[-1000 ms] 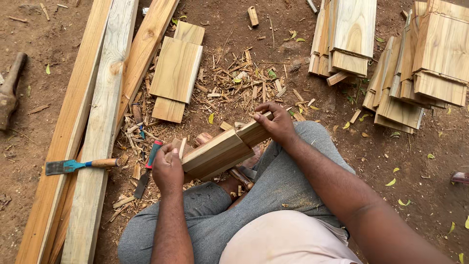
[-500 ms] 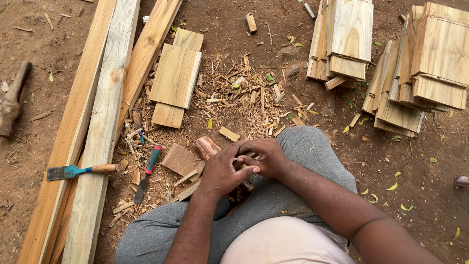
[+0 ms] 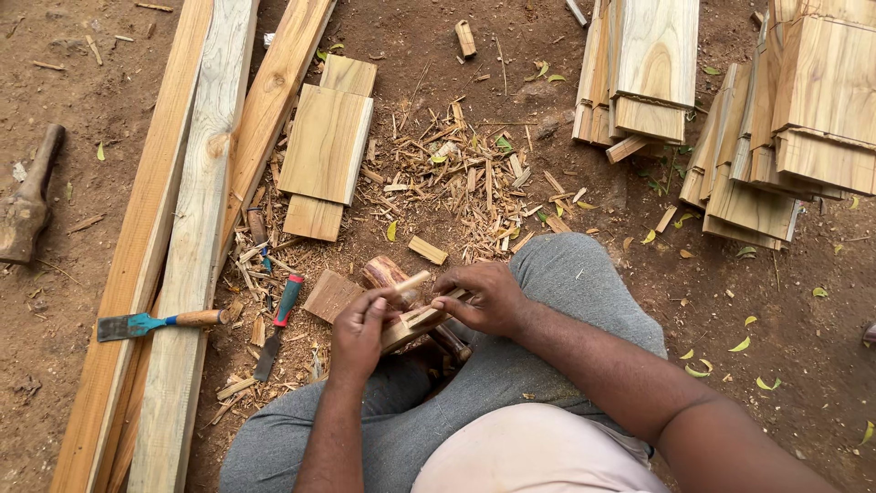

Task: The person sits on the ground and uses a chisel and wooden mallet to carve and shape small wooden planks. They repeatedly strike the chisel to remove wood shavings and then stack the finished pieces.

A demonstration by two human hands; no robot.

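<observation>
I sit on the dirt with grey-trousered knees spread. My left hand [image 3: 359, 330] pinches a thin wooden peg [image 3: 412, 280] that sticks up to the right from its fingertips. My right hand [image 3: 484, 298] grips a small pale wood block [image 3: 412, 325] held between the two hands, above a round reddish log stub [image 3: 384, 271]. A flat square wood piece [image 3: 330, 295] lies on the ground just left of the hands.
Long planks [image 3: 196, 228] lie at the left with a blue-bladed chisel [image 3: 151, 321] across them, and a red-and-green-handled chisel [image 3: 278, 319] beside. Short boards [image 3: 327, 146] and shavings [image 3: 465, 173] lie ahead. Stacked boards [image 3: 757, 119] stand at the right. A wooden mallet [image 3: 27, 205] lies far left.
A second ago both hands held a larger board across my knees. That board is gone from my hands, which came together on the small block and peg.
</observation>
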